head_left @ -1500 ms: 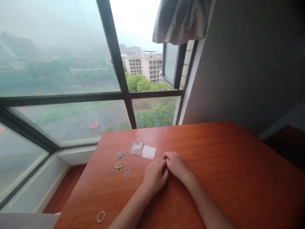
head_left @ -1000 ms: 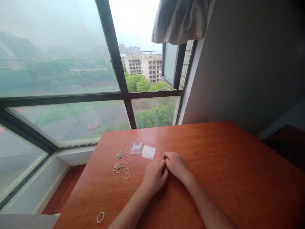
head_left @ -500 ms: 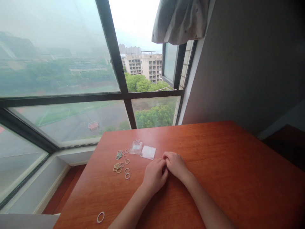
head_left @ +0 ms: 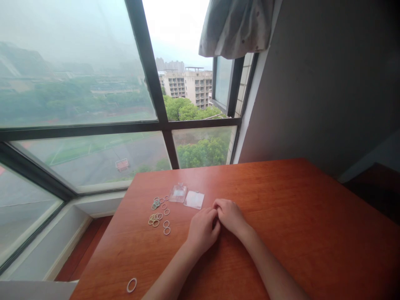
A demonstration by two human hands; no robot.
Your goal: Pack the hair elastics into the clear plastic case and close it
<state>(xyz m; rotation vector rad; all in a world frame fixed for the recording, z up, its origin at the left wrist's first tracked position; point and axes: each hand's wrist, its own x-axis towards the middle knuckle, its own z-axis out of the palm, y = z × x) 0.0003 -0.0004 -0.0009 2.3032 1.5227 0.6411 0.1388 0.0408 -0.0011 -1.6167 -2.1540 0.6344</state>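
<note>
Daylight comes through a dark-framed window (head_left: 93, 129), past a gathered curtain (head_left: 236, 33) and beside a dim wall (head_left: 312, 83), onto a glossy reddish-brown bench (head_left: 281, 191). On my feed the left hand (head_left: 203, 228) and right hand (head_left: 230, 214) meet at the fingertips, both curled; I cannot tell whether anything is pinched between them. Beyond the left hand lie a flat clear panel (head_left: 194, 200) and, close beside it, a clear plastic box (head_left: 178, 193); greenish rings (head_left: 155, 205), yellowish rings (head_left: 155, 218) and pale rings (head_left: 166, 227) are to its left. What worries me is the lone ring (head_left: 128, 287) beside the left forearm: a careless drag could shove it away. Reaching across low might scatter the clusters, and anything small slipping from those hidden fingertips could skid on the smooth finish.
</note>
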